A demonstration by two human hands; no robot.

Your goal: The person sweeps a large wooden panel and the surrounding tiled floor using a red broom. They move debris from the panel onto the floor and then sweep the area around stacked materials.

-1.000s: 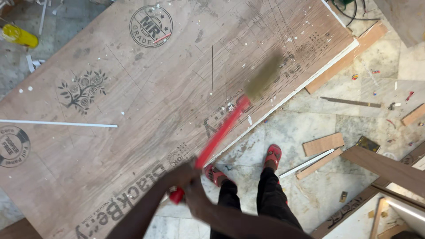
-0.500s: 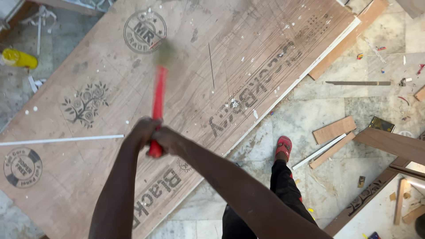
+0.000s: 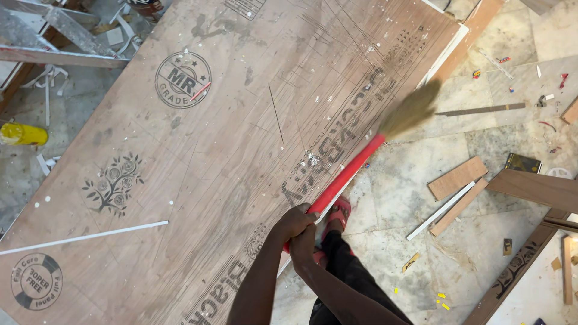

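Both hands, left hand [image 3: 293,224] and right hand [image 3: 303,247], have fingers wrapped tight around the red-handled straw broom [image 3: 361,159]; its bristles hang over the far-right edge of the large brown plywood sheet [image 3: 198,156].

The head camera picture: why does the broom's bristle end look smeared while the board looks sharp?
In the head view, the straw-coloured bristle head of the red-handled broom is streaked by motion blur; the large brown plywood sheet shows crisp grain and stamps. Lighting is soft and even, without hard shadows or glare. Both hands, left hand and right hand, look fairly sharp.
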